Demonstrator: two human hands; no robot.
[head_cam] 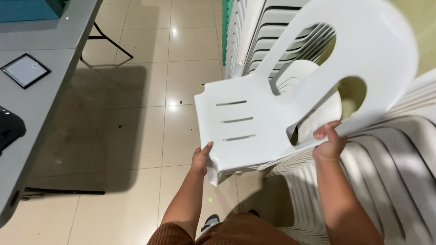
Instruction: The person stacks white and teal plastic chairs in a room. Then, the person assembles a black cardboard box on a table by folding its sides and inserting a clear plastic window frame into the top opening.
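Note:
A white plastic chair [254, 122] with three slots in its seat is lifted and tilted in front of me, its curved back up at the right. My left hand [201, 157] grips the seat's front corner from below. My right hand [329, 141] holds the chair's side edge near the armrest opening. Beneath it lies a stack of white plastic chairs [390, 177] on its side at the right.
A second upright stack of white chairs [254, 36] stands at the back. A grey folding table [32, 95] runs along the left with a small framed square [25, 70] and a dark object [9, 129] on it. Beige tiled floor [131, 136] lies between.

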